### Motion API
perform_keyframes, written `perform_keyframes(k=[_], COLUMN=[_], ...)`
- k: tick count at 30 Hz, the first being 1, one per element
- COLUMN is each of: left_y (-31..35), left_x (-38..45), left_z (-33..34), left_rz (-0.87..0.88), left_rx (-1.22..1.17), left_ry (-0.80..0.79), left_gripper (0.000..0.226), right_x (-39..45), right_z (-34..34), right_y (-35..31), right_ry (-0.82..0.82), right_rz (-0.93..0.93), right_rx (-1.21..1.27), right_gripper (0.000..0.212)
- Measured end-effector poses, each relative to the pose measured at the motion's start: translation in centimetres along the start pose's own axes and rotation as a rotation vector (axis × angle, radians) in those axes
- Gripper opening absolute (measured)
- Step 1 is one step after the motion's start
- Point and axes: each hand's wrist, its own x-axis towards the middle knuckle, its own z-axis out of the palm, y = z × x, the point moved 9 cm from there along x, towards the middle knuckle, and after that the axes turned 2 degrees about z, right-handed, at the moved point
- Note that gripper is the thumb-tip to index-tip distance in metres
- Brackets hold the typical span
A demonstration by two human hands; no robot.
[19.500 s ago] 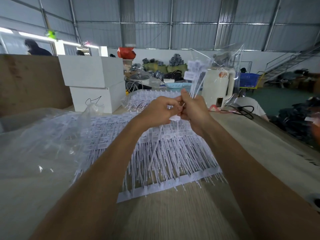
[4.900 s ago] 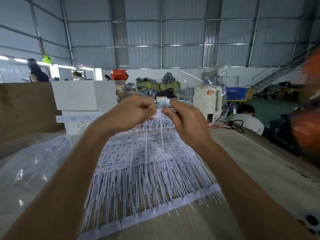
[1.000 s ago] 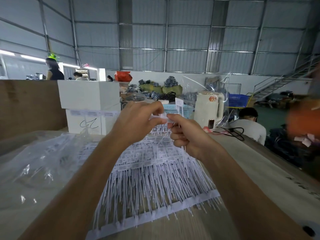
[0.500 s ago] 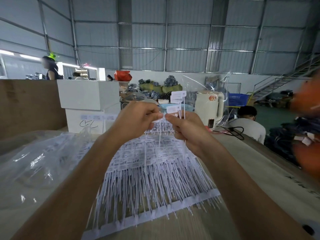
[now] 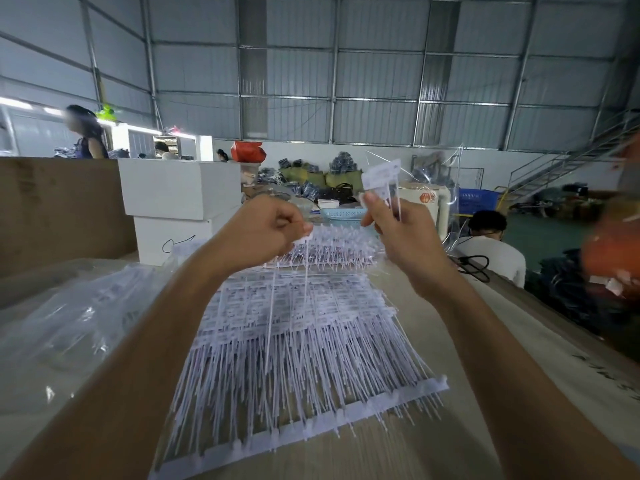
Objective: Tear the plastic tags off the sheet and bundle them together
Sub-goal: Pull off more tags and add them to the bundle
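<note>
A stack of white plastic tag sheets [image 5: 298,344] lies on the table in front of me, thin tails pointing toward me and joined by a white strip [image 5: 311,431] at the near edge. My left hand [image 5: 263,230] is raised above the stack and pinches the head of a strip of tags [image 5: 304,271] whose thin tails hang down over the sheets. My right hand [image 5: 398,230], a little apart to the right, grips a small bundle of torn-off tags [image 5: 382,178] that stand upright with their flat labels on top.
Clear plastic bags [image 5: 76,317] lie on the table to the left. White boxes [image 5: 180,202] stand behind the sheets, with a brown board [image 5: 52,209] at far left. A seated person [image 5: 491,240] is beyond the table's right edge. Another person [image 5: 86,133] stands far left.
My hands were together half a second ago; they have pulled apart. The right hand rose to the right with its bundle, and the left keeps the strip with hanging tails.
</note>
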Motion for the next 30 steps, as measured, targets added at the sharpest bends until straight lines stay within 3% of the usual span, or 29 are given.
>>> perform_keyframes(k=[6, 11, 13, 17, 23, 27, 30], left_y=[0.3, 0.2, -0.2, -0.3, 0.5, 1.1, 0.9], left_x=[0.1, 0.4, 0.3, 0.2, 0.2, 0.3, 0.5], left_z=[0.9, 0.1, 0.3, 1.0, 0.4, 0.1, 0.3], left_rz=[0.007, 0.032, 0.020, 0.033, 0.090, 0.145, 0.145], left_rx=[0.030, 0.021, 0.029, 0.110, 0.101, 0.097, 0.132], left_ry=[-0.010, 0.021, -0.027, -0.134, -0.065, -0.027, -0.038], left_gripper=[0.030, 0.021, 0.015, 0.029, 0.020, 0.019, 0.016], right_x=[-0.3, -0.8, -1.0, -0.9, -0.4, -0.7, -0.9], right_z=[1.8, 3.4, 4.0, 3.5, 1.7, 2.0, 2.6], right_y=[1.9, 1.5, 1.4, 1.2, 1.3, 1.7, 2.3], right_ry=[-0.103, -0.279, -0.318, -0.259, -0.085, -0.097, -0.090], right_rz=[0.152, 0.131, 0.147, 0.139, 0.118, 0.150, 0.172], right_rx=[0.217, 0.241, 0.313, 0.343, 0.318, 0.429, 0.333], right_gripper=[0.039, 0.020, 0.023, 0.031, 0.053, 0.053, 0.052])
